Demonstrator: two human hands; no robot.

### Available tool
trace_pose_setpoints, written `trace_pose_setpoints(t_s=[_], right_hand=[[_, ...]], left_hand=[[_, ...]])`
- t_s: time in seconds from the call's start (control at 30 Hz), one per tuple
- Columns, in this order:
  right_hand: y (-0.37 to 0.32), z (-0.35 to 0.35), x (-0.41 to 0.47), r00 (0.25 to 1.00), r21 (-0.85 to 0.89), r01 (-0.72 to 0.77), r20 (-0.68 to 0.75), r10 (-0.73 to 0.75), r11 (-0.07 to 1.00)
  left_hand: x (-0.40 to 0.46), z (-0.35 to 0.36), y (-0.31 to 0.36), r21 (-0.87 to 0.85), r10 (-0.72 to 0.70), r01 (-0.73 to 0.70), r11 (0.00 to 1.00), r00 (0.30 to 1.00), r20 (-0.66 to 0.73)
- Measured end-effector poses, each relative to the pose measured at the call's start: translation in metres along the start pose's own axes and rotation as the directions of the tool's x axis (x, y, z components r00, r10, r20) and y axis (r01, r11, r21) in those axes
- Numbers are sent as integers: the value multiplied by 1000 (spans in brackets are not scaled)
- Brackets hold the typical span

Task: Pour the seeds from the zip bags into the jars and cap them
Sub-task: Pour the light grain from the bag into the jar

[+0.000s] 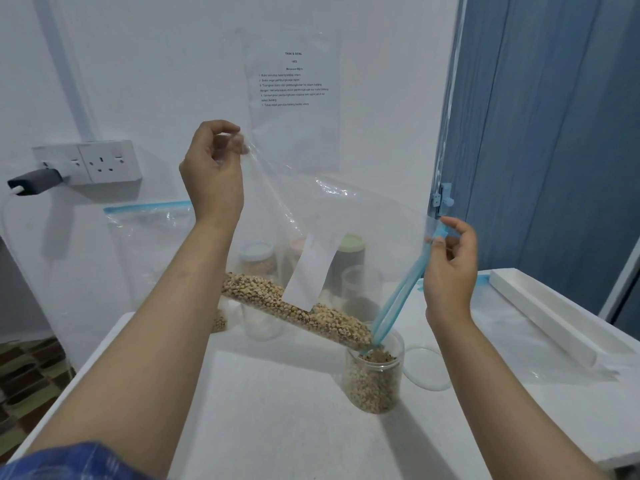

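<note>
Both forearms are bare, as are the left hand (213, 168) and right hand (450, 271), with no rings or watch. A blue patterned sleeve (72, 460) shows at seven o'clock.

left hand (212, 174) pinches zip bag (311, 216) corner | right hand (450, 271) pinches zip | seeds (298, 310) entering jar (375, 379)

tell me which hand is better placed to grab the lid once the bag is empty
Right, probably. The right hand is almost above the lid lying beside the jar; the left hand holds the bag's far corner high.
</note>
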State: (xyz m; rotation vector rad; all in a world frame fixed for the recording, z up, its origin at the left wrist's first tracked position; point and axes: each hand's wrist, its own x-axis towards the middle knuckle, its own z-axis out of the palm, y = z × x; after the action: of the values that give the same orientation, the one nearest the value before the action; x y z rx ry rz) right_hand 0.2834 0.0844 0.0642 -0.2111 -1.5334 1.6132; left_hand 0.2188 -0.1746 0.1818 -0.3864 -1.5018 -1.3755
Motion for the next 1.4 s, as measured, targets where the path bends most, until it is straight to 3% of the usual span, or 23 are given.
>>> trace_pose_setpoints(t_s=[0.7,0.97,1.4], right_hand=[[4,4,-3,1000,-4,-16,10,16,1000],[7,4,-2,1000,-1,-24,13,24,1000],[10,7,-1,1000,-9,-17,10,17,1000]], left_hand=[[-1,-1,0,-4,7,-7,1000,996,88],[-2,0,-6,-41,-103,104,994,994,20],[0,3,-6,7,-113,113,994,987,112]])
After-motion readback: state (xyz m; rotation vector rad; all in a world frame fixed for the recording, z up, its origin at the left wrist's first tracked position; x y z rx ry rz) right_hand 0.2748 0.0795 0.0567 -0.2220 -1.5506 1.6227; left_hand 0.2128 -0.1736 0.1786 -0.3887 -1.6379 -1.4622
